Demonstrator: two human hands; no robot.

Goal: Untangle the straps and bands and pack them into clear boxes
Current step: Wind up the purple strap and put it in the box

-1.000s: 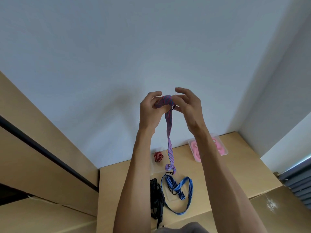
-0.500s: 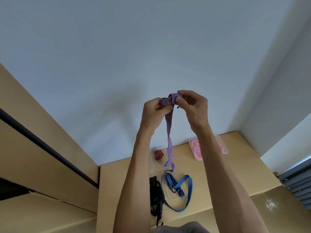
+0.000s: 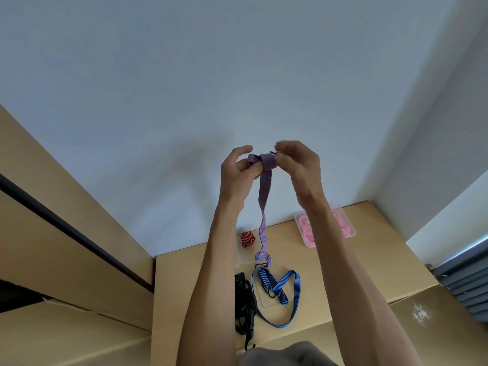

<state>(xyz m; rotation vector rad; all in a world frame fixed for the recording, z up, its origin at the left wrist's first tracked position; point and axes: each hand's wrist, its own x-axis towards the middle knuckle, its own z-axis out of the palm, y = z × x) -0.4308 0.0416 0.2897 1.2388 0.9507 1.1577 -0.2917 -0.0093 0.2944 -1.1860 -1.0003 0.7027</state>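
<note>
Head view: left hand (image 3: 239, 171) and right hand (image 3: 297, 165) both pinch the purple striped strap (image 3: 264, 196), raised above the table (image 3: 184, 273).

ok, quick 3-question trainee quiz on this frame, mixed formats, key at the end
1. True or false: both the left hand and the right hand hold the purple striped strap.
2. Which strap lies loose on the table? A) the blue striped strap B) a green strap C) a yellow strap
3. Fill in: the clear box behind the right arm holds ____ bands.

Key: 1 true; 2 A; 3 pink
</note>
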